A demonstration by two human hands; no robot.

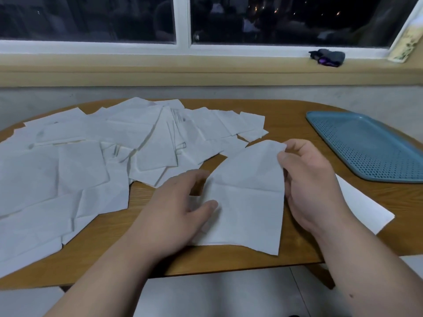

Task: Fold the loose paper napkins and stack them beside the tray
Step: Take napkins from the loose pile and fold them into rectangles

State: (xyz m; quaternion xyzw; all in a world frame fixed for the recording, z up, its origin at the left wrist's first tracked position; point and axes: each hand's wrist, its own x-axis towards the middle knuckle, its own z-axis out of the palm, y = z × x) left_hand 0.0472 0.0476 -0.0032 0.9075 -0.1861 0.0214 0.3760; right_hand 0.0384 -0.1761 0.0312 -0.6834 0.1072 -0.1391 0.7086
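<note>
Left hand [180, 202] lies flat; right hand [313, 179] pinches.

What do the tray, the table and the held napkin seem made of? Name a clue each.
Tray: likely matte blue plastic, moulded dotted grid. Table: wood or wood-look laminate, grain lines. Napkin: thin white paper, soft creases.

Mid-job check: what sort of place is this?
Likely a home or small canteen eating corner, at night: a wooden table set against the wall under a window showing darkness and distant lights, with a blue perforated tray and loose paper napkins spread on it.
</note>
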